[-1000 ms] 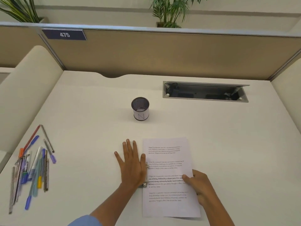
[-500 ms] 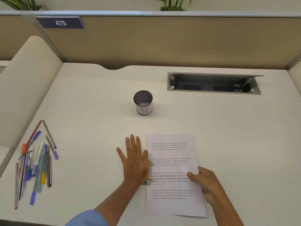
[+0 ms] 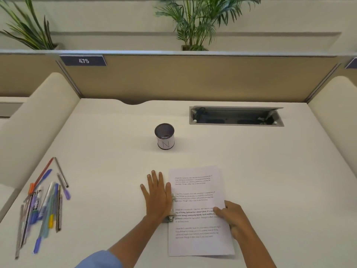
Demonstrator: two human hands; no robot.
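- Paper [image 3: 197, 240] lies flat on desk [image 3: 270, 171], near front edge, printed side up.
- Left hand [image 3: 157, 198]: fingers straight, palm pressing down on hole punch [image 3: 172, 208] at paper's left edge; nothing grasped.
- Right hand [image 3: 234, 219]: grasps paper's right edge, thumb on top.
- Cup [image 3: 164, 136] stands beyond paper; pens [image 3: 41, 206] lie scattered far left.

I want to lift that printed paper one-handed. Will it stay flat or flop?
Probably floppy: the paper looks thin and lies flat on the desk. Likely light and slides easily; the right hand holds its edge, perhaps steadying it.
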